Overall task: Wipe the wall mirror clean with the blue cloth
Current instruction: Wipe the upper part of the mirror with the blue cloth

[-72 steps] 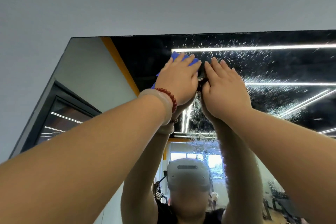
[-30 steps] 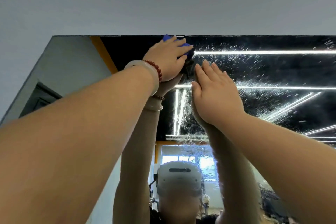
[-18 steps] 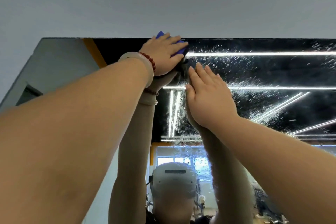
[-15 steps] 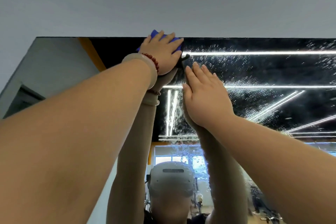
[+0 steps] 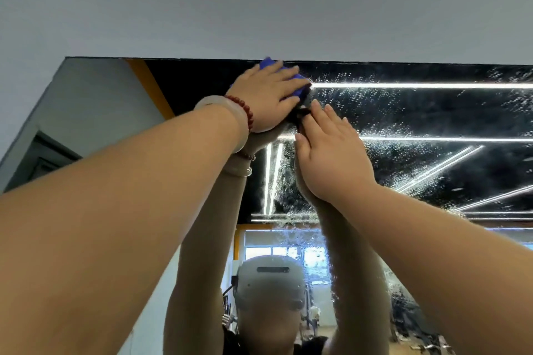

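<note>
Crumpled blue cloth [image 5: 300, 86]: pressed to the top edge of the droplet-speckled rectangular wall mirror [image 5: 432, 115]. Left grip [image 5: 271, 98]: fingers spread flat over the cloth, not curled; pale bangle [image 5: 222, 106] and red bead bracelet [image 5: 245, 109] at wrist. Right grip [image 5: 331, 158]: fingers straight, flat against glass just beside, holding nothing.
</note>
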A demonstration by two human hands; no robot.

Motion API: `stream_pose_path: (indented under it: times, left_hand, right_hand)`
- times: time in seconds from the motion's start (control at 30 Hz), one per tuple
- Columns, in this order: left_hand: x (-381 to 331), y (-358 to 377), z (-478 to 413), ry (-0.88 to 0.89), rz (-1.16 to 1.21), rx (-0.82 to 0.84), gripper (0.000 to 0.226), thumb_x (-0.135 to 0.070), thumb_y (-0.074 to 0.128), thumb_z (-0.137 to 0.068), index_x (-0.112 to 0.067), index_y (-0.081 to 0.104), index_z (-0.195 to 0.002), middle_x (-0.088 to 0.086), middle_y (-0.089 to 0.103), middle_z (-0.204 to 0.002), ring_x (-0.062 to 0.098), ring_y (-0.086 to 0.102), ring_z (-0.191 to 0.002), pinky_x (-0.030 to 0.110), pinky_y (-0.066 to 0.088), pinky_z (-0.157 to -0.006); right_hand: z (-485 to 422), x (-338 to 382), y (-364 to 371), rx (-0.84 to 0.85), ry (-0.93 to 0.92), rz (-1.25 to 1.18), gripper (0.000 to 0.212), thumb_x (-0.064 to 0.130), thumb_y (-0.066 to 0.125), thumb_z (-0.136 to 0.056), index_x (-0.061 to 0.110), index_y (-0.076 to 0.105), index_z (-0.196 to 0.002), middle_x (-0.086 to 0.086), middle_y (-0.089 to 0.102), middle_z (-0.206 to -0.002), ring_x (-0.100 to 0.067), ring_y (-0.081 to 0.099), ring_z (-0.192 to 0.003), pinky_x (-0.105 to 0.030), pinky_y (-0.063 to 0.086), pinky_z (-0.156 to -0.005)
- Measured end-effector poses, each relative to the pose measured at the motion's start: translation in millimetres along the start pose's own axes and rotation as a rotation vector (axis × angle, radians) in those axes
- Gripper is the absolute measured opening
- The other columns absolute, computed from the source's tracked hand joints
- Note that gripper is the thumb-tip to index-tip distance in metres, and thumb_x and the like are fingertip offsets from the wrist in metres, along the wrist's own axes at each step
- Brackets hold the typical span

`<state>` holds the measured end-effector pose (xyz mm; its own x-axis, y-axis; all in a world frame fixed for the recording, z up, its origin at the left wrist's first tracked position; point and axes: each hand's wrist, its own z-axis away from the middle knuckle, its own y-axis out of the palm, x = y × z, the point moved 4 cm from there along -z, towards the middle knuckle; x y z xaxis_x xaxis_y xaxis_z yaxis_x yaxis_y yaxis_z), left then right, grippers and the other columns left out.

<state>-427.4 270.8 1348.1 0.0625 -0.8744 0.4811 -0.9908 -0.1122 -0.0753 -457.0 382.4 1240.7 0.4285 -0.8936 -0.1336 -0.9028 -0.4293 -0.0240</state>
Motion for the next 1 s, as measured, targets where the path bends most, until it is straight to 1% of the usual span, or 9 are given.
stream_pose_path:
  times: [0.1,0.23,0.4,0.53,0.57,0.7,0.83,0.87,1.0]
  left_hand:
    - [9,2,2,-0.246,-0.006,-0.025,0.050,-0.040,0.023,-0.103,-0.035,0.017,-0.153,-0.007,0.011,-0.162,0.020,0.004,-0.149,0.046,0.003,-0.119]
    - [-15,2,16,0.059,0.007,0.014,0.048,-0.038,0.025,-0.104,-0.038,0.020,-0.152,-0.010,0.013,-0.161,0.016,0.004,-0.149,0.042,0.002,-0.120]
    - [8,1,25,-0.364,0.012,-0.041,0.052,-0.038,0.022,-0.103,-0.033,0.013,-0.154,-0.005,0.007,-0.163,0.022,0.001,-0.149,0.046,-0.001,-0.119]
    - [-16,5,36,-0.117,-0.001,-0.027,0.050,-0.038,0.024,-0.103,-0.035,0.018,-0.153,-0.007,0.010,-0.162,0.019,0.003,-0.149,0.045,0.001,-0.119]
    - [-9,4,37,-0.123,0.001,-0.032,0.050,-0.038,0.025,-0.102,-0.035,0.019,-0.152,-0.007,0.011,-0.162,0.018,0.004,-0.149,0.044,0.002,-0.119]
    - [6,1,46,-0.448,0.035,-0.043,0.052,-0.036,0.022,-0.102,-0.034,0.013,-0.154,-0.005,0.006,-0.163,0.022,-0.001,-0.149,0.047,0.000,-0.120]
    - [-33,7,56,-0.150,0.043,-0.041,0.050,-0.036,0.024,-0.102,-0.038,0.017,-0.152,-0.009,0.012,-0.162,0.017,0.002,-0.149,0.043,-0.002,-0.119]
    - [-29,7,58,-0.176,0.061,-0.053,0.050,-0.035,0.025,-0.102,-0.038,0.019,-0.152,-0.009,0.013,-0.161,0.016,0.002,-0.149,0.042,-0.002,-0.119]
    - [-12,4,72,-0.625,0.087,-0.078,0.052,-0.034,0.023,-0.103,-0.034,0.014,-0.154,-0.005,0.005,-0.163,0.021,-0.004,-0.149,0.045,-0.004,-0.118]
  right_hand:
    - [-1,-3,1,0.033,0.008,0.014,0.054,0.036,0.023,-0.105,0.018,0.018,-0.155,-0.003,0.009,-0.164,-0.020,0.006,-0.150,-0.036,0.003,-0.121]
    - [0,-1,0,0.008,-0.005,0.013,0.054,0.036,0.024,-0.104,0.014,0.023,-0.154,-0.006,0.013,-0.163,-0.022,0.010,-0.150,-0.038,0.005,-0.121]
    - [0,-2,-1,0.037,0.006,0.016,0.055,0.037,0.021,-0.105,0.017,0.016,-0.156,-0.003,0.008,-0.164,-0.019,0.005,-0.150,-0.036,0.002,-0.121]
    - [-1,-1,-1,0.026,0.002,0.006,0.055,0.037,0.022,-0.104,0.016,0.019,-0.155,-0.004,0.010,-0.163,-0.021,0.007,-0.150,-0.037,0.004,-0.121]
    - [0,-1,-1,0.034,0.006,0.006,0.055,0.037,0.023,-0.105,0.017,0.018,-0.155,-0.004,0.009,-0.163,-0.020,0.006,-0.150,-0.037,0.003,-0.121]
    - [0,-2,-2,0.042,0.008,0.006,0.054,0.035,0.022,-0.105,0.018,0.015,-0.156,-0.004,0.008,-0.164,-0.020,0.005,-0.150,-0.037,0.002,-0.122]
    - [0,-1,-3,0.033,0.019,-0.036,0.055,0.035,0.026,-0.105,0.015,0.017,-0.156,-0.004,0.010,-0.163,-0.020,0.007,-0.150,-0.036,0.002,-0.120]
    - [0,-2,-3,0.048,0.020,-0.034,0.056,0.035,0.026,-0.105,0.015,0.015,-0.156,-0.004,0.009,-0.164,-0.019,0.005,-0.150,-0.036,0.001,-0.120]
    - [0,-4,-11,0.114,0.001,-0.035,0.059,0.037,0.028,-0.105,0.013,0.010,-0.156,-0.004,0.002,-0.164,-0.018,-0.001,-0.150,-0.034,-0.003,-0.120]
